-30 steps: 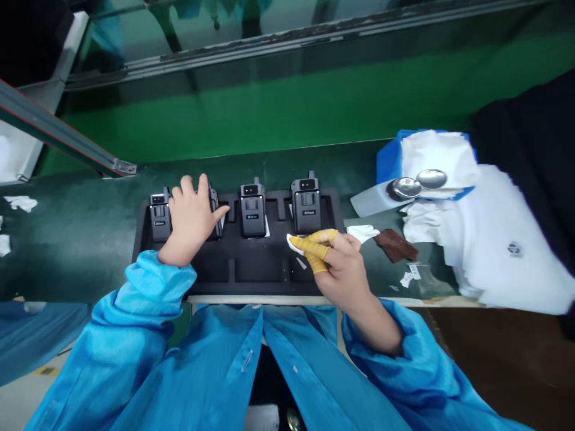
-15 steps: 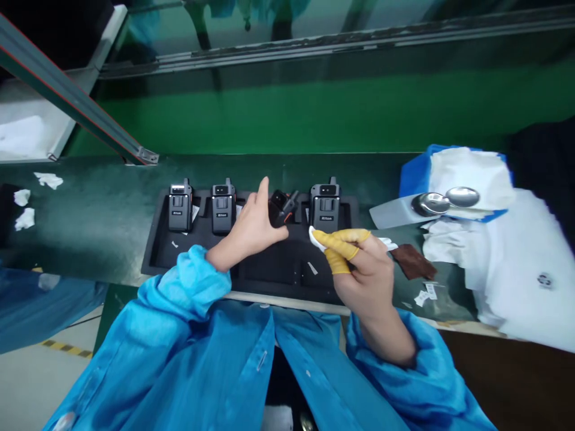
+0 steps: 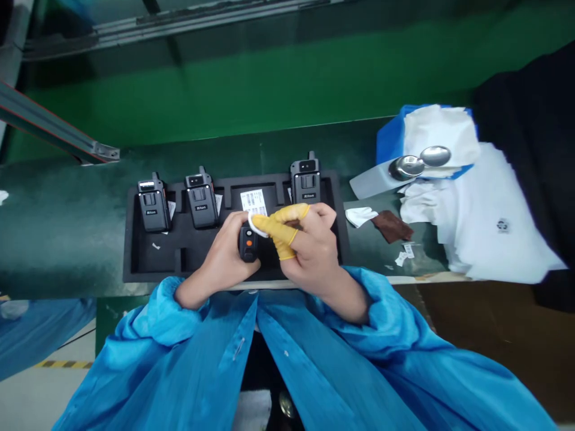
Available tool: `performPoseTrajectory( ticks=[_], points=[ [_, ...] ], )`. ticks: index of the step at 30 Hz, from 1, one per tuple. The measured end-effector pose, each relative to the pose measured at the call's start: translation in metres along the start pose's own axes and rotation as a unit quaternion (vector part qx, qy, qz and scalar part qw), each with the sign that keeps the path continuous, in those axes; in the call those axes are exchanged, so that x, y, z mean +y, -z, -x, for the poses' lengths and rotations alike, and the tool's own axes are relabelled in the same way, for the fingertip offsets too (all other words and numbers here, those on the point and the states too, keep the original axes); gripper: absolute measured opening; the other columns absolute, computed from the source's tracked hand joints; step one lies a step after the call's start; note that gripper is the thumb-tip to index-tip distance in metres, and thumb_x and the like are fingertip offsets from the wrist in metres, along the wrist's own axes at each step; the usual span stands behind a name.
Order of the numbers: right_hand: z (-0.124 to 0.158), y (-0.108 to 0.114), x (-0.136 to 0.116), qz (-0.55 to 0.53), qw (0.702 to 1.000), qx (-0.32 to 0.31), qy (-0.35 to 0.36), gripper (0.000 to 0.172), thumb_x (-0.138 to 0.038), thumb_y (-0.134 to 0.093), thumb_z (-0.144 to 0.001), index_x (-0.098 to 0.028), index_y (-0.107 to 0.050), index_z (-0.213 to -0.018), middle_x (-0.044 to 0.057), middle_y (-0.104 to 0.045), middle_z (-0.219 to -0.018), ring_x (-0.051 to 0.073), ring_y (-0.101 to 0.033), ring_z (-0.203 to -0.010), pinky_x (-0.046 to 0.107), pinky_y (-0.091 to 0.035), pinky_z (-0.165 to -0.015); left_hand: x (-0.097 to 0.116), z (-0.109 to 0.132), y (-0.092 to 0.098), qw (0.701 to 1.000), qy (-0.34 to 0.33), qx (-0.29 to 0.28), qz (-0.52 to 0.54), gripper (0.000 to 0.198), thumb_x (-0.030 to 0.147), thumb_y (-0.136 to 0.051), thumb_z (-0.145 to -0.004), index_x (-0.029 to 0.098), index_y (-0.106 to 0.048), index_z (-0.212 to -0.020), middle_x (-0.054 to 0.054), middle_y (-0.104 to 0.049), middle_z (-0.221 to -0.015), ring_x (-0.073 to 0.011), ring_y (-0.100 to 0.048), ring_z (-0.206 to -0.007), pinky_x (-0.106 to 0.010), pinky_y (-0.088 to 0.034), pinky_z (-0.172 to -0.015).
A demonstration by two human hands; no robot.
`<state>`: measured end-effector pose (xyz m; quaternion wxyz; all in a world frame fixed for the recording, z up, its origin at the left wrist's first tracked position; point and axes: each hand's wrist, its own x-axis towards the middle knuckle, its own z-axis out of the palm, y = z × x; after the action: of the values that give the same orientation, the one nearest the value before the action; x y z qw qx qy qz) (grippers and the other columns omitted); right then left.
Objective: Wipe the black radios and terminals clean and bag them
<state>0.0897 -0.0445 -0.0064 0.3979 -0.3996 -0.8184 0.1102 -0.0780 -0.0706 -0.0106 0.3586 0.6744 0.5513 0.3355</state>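
Observation:
My left hand (image 3: 220,251) is wrapped round a black walkie-talkie (image 3: 248,250), with a side bearing an orange and a white button turned up. Yellow finger cots cover several fingertips of my right hand (image 3: 314,245), which pinches a small white cloth (image 3: 255,225) against the far end of the walkie-talkie. Below both hands lies a black compartment tray (image 3: 155,264). Three more walkie-talkies stand along its back: one at the left (image 3: 153,209), another beside it (image 3: 201,200), and a third at the right (image 3: 306,182). A white label sheet (image 3: 252,199) lies in the compartment between them.
To the right are a translucent bottle (image 3: 372,181) with an open metal lid, a blue box (image 3: 389,140) of white cloths, a brown cloth (image 3: 392,227) and a white bag (image 3: 503,239). A metal post (image 3: 49,126) slants at upper left. Another person's blue sleeve (image 3: 40,338) shows at lower left.
My left hand has taken the walkie-talkie out of the tray and drawn it nearer. My right hand has moved left, bringing the white cloth onto it. The view has shifted.

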Motion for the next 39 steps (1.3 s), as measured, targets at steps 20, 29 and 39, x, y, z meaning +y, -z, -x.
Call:
performPoseTrajectory(
  ticks=[20, 29, 39],
  points=[
    [-0.002, 0.014, 0.011, 0.004, 0.998, -0.054, -0.02, 0.053, -0.009, -0.048, -0.08, -0.043, -0.063, -0.118, -0.003, -0.064, -0.094, 0.014, -0.056, -0.086, 0.041, -0.027, -0.087, 0.005, -0.004, 0.002, 0.999, 0.039, -0.007, -0.014, 0.055, 0.004, -0.056, -0.054, 0.024, -0.047, -0.106, -0.002, -0.059, -0.103, -0.0214, -0.059, -0.097, -0.036, -0.049, -0.082],
    [0.003, 0.002, -0.002, 0.047, 0.993, -0.095, 0.048, 0.036, -0.011, -0.046, -0.082, -0.035, -0.072, -0.092, -0.004, -0.065, -0.082, 0.014, -0.051, -0.079, 0.041, -0.023, -0.089, 0.003, -0.005, 0.0, 1.0, 0.024, -0.008, 0.002, 0.051, 0.007, -0.062, -0.06, 0.023, -0.048, -0.107, -0.005, -0.059, -0.106, -0.0214, -0.06, -0.097, -0.038, -0.048, -0.085],
    [-0.003, 0.023, 0.025, -0.109, 0.984, -0.122, -0.066, 0.039, -0.01, -0.05, -0.082, -0.035, -0.072, -0.101, -0.001, -0.063, -0.084, 0.013, -0.058, -0.08, 0.036, -0.033, -0.077, 0.008, -0.005, -0.001, 0.999, 0.035, -0.011, -0.037, 0.053, 0.005, -0.056, -0.055, 0.023, -0.047, -0.104, -0.003, -0.057, -0.104, -0.0221, -0.058, -0.099, -0.038, -0.047, -0.085]
  ],
)
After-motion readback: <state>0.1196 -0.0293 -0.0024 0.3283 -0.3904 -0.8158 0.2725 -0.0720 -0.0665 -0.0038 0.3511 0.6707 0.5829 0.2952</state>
